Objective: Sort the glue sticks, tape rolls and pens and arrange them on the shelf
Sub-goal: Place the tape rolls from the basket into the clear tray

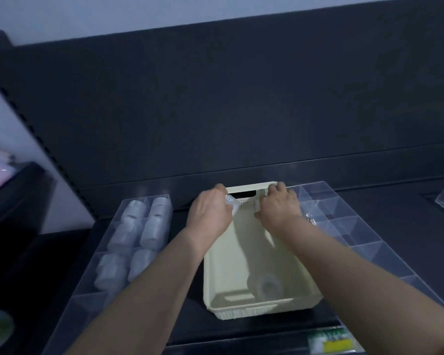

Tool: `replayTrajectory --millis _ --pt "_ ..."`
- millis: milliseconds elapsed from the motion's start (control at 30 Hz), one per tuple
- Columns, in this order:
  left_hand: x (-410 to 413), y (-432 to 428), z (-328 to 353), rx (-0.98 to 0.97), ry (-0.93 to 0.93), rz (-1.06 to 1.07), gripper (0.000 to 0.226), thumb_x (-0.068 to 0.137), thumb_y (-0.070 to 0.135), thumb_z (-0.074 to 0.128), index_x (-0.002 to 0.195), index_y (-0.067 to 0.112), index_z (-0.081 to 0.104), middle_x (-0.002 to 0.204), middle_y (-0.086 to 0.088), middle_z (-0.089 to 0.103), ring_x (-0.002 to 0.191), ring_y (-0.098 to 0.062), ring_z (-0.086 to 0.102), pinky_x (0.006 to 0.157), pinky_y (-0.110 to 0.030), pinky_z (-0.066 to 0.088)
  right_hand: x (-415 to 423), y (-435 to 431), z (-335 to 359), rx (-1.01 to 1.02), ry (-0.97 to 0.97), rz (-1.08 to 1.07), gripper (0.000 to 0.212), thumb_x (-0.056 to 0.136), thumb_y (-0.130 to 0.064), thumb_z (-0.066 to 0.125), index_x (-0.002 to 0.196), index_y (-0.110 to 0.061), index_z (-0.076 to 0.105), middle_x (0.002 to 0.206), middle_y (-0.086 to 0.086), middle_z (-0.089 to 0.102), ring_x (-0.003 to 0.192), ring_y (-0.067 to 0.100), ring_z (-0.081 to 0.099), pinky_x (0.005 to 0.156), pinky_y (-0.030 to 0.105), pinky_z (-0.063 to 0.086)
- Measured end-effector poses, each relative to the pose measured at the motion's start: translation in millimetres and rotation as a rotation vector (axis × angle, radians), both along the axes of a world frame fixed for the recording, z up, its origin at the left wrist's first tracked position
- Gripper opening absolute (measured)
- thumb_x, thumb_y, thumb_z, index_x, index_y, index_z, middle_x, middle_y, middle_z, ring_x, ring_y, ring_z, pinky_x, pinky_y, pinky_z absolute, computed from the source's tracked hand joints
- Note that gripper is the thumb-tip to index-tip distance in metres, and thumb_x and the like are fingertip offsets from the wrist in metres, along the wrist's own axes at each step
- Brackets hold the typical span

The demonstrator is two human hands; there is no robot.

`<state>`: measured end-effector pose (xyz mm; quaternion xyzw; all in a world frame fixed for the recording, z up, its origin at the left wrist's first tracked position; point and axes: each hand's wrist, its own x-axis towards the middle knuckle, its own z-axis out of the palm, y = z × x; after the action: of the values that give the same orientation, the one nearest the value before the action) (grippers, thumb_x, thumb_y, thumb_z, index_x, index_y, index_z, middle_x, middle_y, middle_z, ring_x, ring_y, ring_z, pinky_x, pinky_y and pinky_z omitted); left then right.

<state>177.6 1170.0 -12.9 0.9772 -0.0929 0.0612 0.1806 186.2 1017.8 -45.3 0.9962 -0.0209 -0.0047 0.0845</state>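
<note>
Tape rolls [144, 226] fill the far cells of the left tray [87, 290] on the shelf [395, 206]. From the head view, one more roll [267, 286] lies loose in the near right corner of the basket [241, 252], which sits between the two trays.

The left grip [210, 213] is curled on a small clear piece [231, 204], probably tape, at the basket's far end. The right grip [280, 207] has its fingers hooked over the far rim.

If the basket is tipped or dragged by that rim, the loose roll may tumble about or out. The clear piece, held at the fingertips, could slip.

The picture is dim and smeared. I cannot tell what glints in the right tray [356, 226]. No pens or glue sticks can be made out. A green-yellow pack [331, 339] is cut off at the near edge.
</note>
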Motion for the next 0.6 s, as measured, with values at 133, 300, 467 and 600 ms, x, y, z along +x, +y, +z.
replayTrajectory --millis 133,300,467,600 --pt "0 5 -3 -0.019 -0.002 0.018 0.028 0.09 0.017 0.052 0.117 0.01 0.054 0.11 -0.011 0.065 0.105 -0.031 0.058 0.076 -0.034 0.043 10 16 -8 -0.023 -0.07 0.049 0.039 0.09 -0.049 0.052 0.115 -0.02 0.061 0.119 0.005 0.051 0.117 0.027 0.04 0.097 0.038 0.034" --pt "1 21 -1 -0.121 -0.048 0.009 0.029 0.089 0.014 0.055 0.118 0.016 0.059 0.111 -0.006 0.067 0.106 -0.026 0.058 0.082 -0.033 0.046 5 18 -8 0.281 0.01 0.026 0.016 0.089 -0.018 0.055 0.102 -0.019 0.064 0.107 0.005 0.065 0.105 0.029 0.059 0.082 0.031 0.044" --pt "-2 60 9 -0.236 -0.075 0.021 0.028 0.085 0.014 0.056 0.109 0.025 0.065 0.105 0.003 0.067 0.1 -0.018 0.062 0.086 -0.037 0.05 -20 26 23 0.583 -0.098 0.06 0.034 0.086 -0.015 0.053 0.058 -0.016 0.034 0.06 0.001 0.041 0.071 0.029 0.045 0.05 0.031 0.026" --pt "-20 102 18 -0.221 -0.055 0.01 0.028 0.086 0.016 0.057 0.108 0.03 0.065 0.107 0.004 0.056 0.098 -0.017 0.06 0.087 -0.038 0.05 -51 61 44 0.712 -0.185 0.115 0.018 0.086 -0.016 0.056 0.072 -0.026 0.05 0.078 0.0 0.058 0.08 0.023 0.053 0.063 0.028 0.04"
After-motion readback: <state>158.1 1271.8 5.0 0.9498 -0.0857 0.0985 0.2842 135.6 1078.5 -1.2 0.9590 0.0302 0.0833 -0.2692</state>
